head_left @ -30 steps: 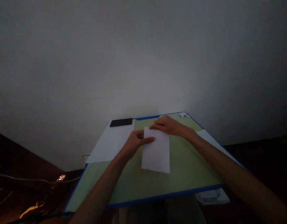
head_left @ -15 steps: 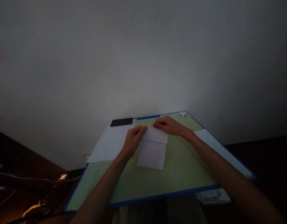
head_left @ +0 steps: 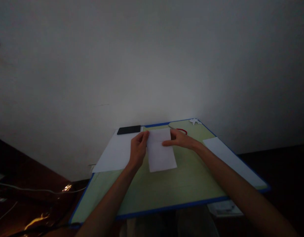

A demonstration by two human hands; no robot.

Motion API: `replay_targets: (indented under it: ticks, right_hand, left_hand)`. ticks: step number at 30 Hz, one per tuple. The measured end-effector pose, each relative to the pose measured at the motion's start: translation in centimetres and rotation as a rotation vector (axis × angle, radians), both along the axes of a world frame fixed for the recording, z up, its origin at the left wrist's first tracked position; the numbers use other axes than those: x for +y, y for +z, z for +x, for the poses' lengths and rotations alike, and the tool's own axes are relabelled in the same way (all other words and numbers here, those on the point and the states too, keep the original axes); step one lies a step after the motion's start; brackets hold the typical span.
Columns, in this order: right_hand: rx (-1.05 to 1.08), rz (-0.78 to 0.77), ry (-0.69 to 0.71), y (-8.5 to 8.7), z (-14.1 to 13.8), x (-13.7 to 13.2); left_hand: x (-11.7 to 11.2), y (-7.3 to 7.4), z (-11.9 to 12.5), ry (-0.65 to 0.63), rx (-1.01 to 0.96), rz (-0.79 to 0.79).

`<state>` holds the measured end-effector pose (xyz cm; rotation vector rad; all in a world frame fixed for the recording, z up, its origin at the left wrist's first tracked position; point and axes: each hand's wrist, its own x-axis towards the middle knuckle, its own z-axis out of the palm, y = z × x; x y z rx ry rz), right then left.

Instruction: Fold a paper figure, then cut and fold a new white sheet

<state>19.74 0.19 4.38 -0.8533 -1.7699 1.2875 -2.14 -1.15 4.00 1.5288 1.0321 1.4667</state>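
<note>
A folded white sheet of paper [head_left: 162,158] is held up over the green-topped table, a crease running across its upper part. My left hand [head_left: 138,146] pinches its upper left edge between thumb and fingers. On the right edge, my right hand [head_left: 182,139] grips the paper, thumb across the front and the fingers partly hidden behind it. Just beyond the right hand lie what look like scissors with a red handle [head_left: 183,130], mostly covered by that hand.
A black phone-like slab [head_left: 128,129] lies on a white sheet [head_left: 112,153] at the left. Another white sheet [head_left: 232,159] is along the right edge. White paper scraps [head_left: 195,121] sit in the far right corner. The blue-edged table [head_left: 171,206] stands against a wall [head_left: 152,65].
The paper has risen and tilted, and its upper flap has opened out flatter. My right hand has moved from the top edge to the right side, uncovering part of the red handle.
</note>
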Motion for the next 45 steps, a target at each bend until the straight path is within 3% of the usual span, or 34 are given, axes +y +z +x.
replay_targets:
  ticks: [3, 6, 14, 21, 26, 30, 37, 45]
  right_hand:
    - [0.074, -0.063, 0.072, -0.9, -0.1, 0.4]
    - [0.079, -0.077, 0.018, -1.1, -0.1, 0.7]
    - [0.063, -0.136, -0.096, -0.6, -0.1, 0.3]
    - [0.451, -0.334, -0.058, -0.6, -0.5, 0.5]
    - [0.520, -0.358, 0.030, -0.7, -1.3, 0.1]
    - [0.455, -0.271, 0.015, -0.9, -1.6, 0.3]
    - [0.134, -0.039, -0.159, -1.0, -0.2, 0.5]
    - [0.011, 0.138, -0.288, -1.0, -0.7, 0.5]
  left_hand:
    - [0.2, -0.1, 0.1, 0.020, -0.078, -0.046]
    - [0.1, 0.0, 0.1, -0.038, -0.119, -0.085]
    - [0.2, -0.2, -0.3, -0.028, 0.117, -0.021]
    - [0.5, -0.9, -0.2, 0.062, 0.097, -0.061]
    - [0.6, -1.3, -0.2, 0.084, 0.184, -0.025]
    - [0.4, -0.9, -0.2, 0.035, 0.314, 0.039]
    - [-0.2, -0.6, -0.4, -0.075, 0.612, 0.186]
    - [-0.7, -1.3, 0.4, -0.175, 0.496, 0.226]
